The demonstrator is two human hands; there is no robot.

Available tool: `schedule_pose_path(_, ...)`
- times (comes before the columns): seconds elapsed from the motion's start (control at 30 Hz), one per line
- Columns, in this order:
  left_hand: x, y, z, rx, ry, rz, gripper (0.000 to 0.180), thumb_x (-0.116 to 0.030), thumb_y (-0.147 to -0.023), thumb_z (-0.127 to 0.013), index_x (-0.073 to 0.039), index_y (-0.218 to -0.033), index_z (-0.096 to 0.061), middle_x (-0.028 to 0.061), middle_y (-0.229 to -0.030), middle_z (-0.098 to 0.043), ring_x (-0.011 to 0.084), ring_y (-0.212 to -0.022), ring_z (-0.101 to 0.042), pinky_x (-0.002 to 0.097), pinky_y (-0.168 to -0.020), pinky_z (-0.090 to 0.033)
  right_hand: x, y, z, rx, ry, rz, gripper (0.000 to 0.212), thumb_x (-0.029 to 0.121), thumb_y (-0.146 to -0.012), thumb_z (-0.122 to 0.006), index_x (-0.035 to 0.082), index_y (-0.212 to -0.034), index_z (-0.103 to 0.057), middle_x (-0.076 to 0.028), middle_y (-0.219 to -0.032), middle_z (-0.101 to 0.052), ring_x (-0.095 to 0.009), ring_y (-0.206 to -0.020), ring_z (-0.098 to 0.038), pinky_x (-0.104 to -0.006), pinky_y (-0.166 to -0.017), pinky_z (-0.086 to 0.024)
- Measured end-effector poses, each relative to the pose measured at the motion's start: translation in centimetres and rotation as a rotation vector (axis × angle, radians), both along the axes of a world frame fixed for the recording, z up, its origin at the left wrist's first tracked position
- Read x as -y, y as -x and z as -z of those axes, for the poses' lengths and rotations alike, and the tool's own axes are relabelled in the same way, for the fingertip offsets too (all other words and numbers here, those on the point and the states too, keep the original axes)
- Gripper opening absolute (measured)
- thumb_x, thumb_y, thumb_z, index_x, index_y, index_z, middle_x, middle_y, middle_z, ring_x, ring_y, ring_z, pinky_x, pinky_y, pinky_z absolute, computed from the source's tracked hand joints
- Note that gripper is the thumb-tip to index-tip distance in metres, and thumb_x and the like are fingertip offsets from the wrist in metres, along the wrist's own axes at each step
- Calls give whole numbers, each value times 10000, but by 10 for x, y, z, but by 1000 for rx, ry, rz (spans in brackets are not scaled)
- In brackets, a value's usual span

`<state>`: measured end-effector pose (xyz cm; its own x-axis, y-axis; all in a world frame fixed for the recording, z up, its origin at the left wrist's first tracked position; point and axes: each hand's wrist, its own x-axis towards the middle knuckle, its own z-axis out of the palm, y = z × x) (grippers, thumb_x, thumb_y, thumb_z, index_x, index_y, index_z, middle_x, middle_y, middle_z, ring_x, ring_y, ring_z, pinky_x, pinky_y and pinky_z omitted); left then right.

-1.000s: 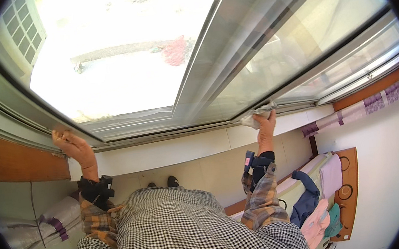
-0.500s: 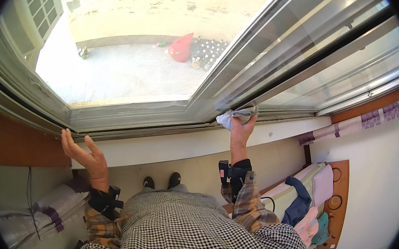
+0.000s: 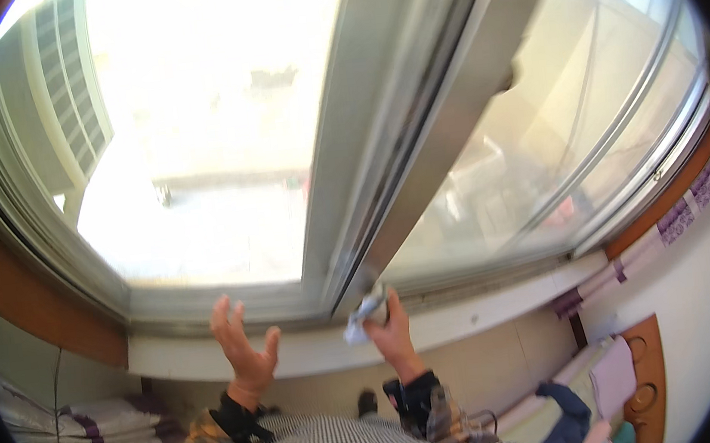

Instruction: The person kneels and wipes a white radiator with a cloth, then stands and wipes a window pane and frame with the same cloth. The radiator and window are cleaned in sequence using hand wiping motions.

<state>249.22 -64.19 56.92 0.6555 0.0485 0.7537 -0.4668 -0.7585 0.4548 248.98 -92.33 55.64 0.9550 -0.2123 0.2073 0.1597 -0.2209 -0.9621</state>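
My right hand point(image 3: 396, 338) grips a bunched, pale blue-grey cloth point(image 3: 365, 315) at the lower end of the sliding window's upright frame point(image 3: 441, 139), just above the sill. To its left, my left hand point(image 3: 245, 345) is raised over the white window sill point(image 3: 187, 357) with its fingers spread and nothing in it. The lower window frame and track point(image 3: 207, 297) run behind both hands. Motion blurs the fingertips and the cloth a little, and the far side of the cloth is hidden.
On the left stands an open window sash with a grid point(image 3: 68, 87). White and purple curtains hang at the left point(image 3: 108, 425) and right point(image 3: 675, 222). Below right, a bed with a wooden headboard point(image 3: 646, 381) holds a dark blue garment point(image 3: 566, 420) and a pink cloth point(image 3: 612, 374).
The view has tilted up, showing more of the window. My left hand has left the left end of the sill and moved right. The right hand with the cloth has shifted left along the track.
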Motion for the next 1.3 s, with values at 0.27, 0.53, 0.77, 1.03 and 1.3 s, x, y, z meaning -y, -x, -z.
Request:
schedule_pose_path(0.27,161,-44,-81,257,42,80,1098,-576,-813,-816,-35,-1575,-238,300,-1633,-167,503,-1508,-204,625,-1177,-253,156,-30,-138,443,88,246,678,21,-805,-794,25,-1395,-460,-215,-1356,-544,-315,-1222,-591,-405,-980,-516)
schedule_pose_path(0.53,214,-75,-93,321,12,-314,910,-375,-929,-726,21,-1571,-217,312,-1640,-138,530,-1515,-134,666,-1190,-174,202,-96,-271,1124,985,245,546,60,-828,-668,162,-1364,-653,-261,-1510,-434,-440,-1383,-444,-545,-1057,-387)
schedule_pose_path(0.77,203,-96,-66,435,-131,-379,711,-183,-931,-614,70,-1512,-291,357,-1588,-225,563,-1480,-198,736,-1170,-142,258,-119,-371,1163,1355,327,556,101,-884,-600,286,-1409,-622,-151,-1531,-480,-325,-1419,-436,-568,-1052,-322)
schedule_pose_path(1.03,204,-102,-52,437,-100,-392,658,-216,-1004,-534,36,-1547,-262,331,-1600,-248,542,-1487,-219,700,-1193,-130,330,-164,-635,972,632,1136,578,255,-931,-699,234,-1477,-511,-197,-1300,-585,-420,-1197,-575,-547,-979,-486)
schedule_pose_path(1.3,203,-102,-46,411,-85,-374,608,-221,-1012,-512,56,-1517,-317,365,-1578,-269,549,-1480,-228,719,-1181,-130,140,-140,-558,1530,1422,116,513,53,-954,-590,145,-1454,-525,-266,-1580,-320,-465,-1503,-280,-685,-1123,-301)
